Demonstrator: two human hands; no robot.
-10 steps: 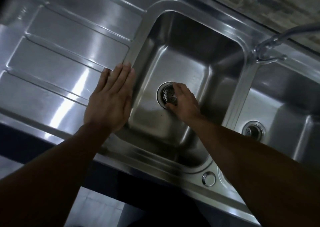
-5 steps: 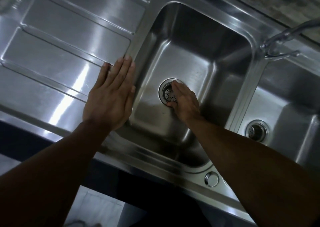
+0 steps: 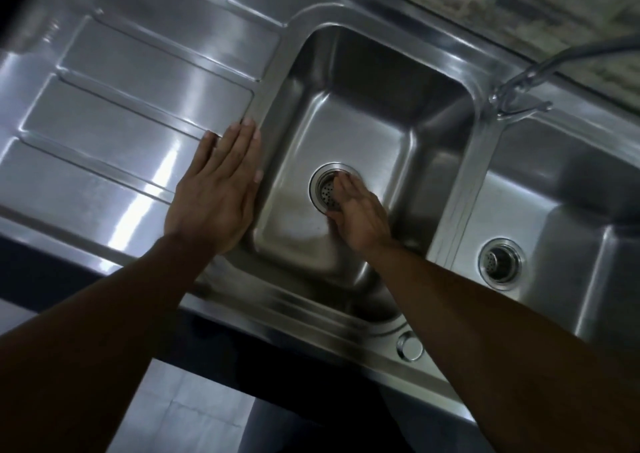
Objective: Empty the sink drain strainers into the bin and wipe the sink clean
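Stainless-steel sink surface (image 3: 145,82) bears the flat, straight-fingered left hand (image 3: 214,193) beside the left basin (image 3: 346,113), where the right hand (image 3: 360,217) covers the round perforated metal drain strainer (image 3: 325,193) seated in its drain, grip unconfirmed; strainer removal appears in hand, requiring a firm pinch and vertical lift.

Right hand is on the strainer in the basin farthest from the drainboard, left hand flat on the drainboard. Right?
No: the head view shows the right hand on the strainer in the basin beside the drainboard; left hand flat on it.
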